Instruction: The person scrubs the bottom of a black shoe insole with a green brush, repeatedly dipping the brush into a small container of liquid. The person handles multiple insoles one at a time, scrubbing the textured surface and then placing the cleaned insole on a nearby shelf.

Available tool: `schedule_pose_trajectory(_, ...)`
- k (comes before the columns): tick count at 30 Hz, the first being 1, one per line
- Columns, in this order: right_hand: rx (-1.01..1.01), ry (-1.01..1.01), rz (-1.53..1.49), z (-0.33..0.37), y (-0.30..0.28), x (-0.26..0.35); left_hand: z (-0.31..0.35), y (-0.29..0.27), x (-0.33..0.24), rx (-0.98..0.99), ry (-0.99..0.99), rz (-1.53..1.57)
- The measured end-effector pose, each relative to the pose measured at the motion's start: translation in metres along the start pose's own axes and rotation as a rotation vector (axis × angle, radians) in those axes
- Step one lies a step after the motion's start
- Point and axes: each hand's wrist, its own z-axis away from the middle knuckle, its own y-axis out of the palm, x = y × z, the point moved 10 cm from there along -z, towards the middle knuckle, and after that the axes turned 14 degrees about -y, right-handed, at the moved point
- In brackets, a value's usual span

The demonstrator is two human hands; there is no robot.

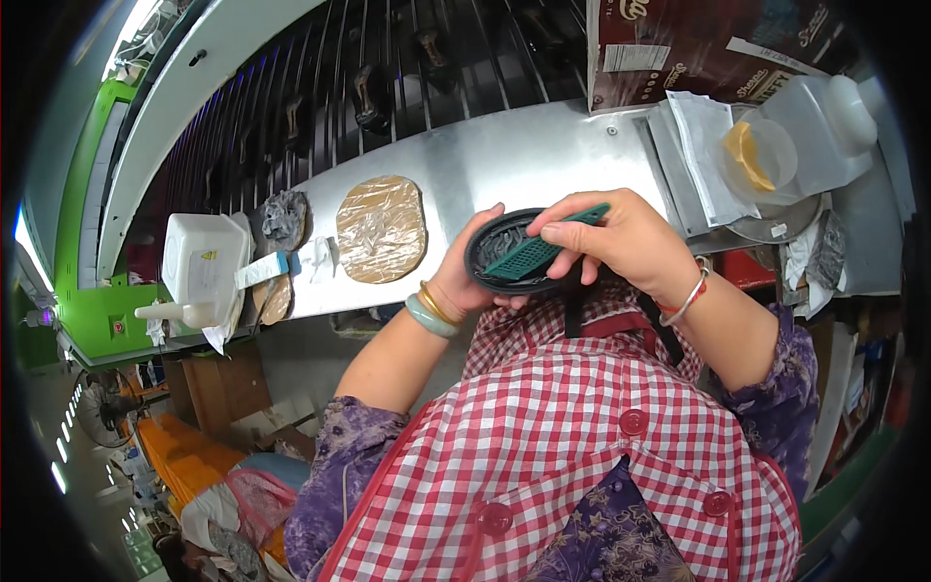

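My left hand (454, 274) is closed around the rim of a shallow round black dish (475, 272), held just over the near edge of the metal table. Dark grey, streaky material (502, 238) shows inside the dish. A dark green flat tool (524, 257) with a grid-like face is pinched between the thumb and fingers of my right hand (626, 238). It lies slanted across the dish, its lower end inside near the rim. Whether the tool touches the dark material is hard to make out.
A film-wrapped brown pad (381, 229) lies on the table left of my hands. Farther left are a crumpled dark cloth (283, 219) and a white plastic jug (199, 257). A rod conveyor (330, 97) runs behind. At right stand a carton (698, 44), a clear cup (776, 155) and a translucent jug (824, 136).
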Motion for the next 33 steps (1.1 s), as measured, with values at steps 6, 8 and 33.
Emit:
schedule_pose_trajectory(6,0.074,0.06,0.167,-0.021,-0.004,0.0,0.013,-0.023,-0.021,0.02,-0.018,-0.09)
schedule_pose_trajectory(8,0.069,0.082,0.238,-0.024,-0.021,-0.001,0.013,-0.03,-0.027,-0.02,0.005,-0.124)
schedule_pose_trajectory(33,-0.545,-0.63,0.254,0.026,-0.054,0.051,0.047,0.055,-0.043,-0.106,0.778,-0.226)
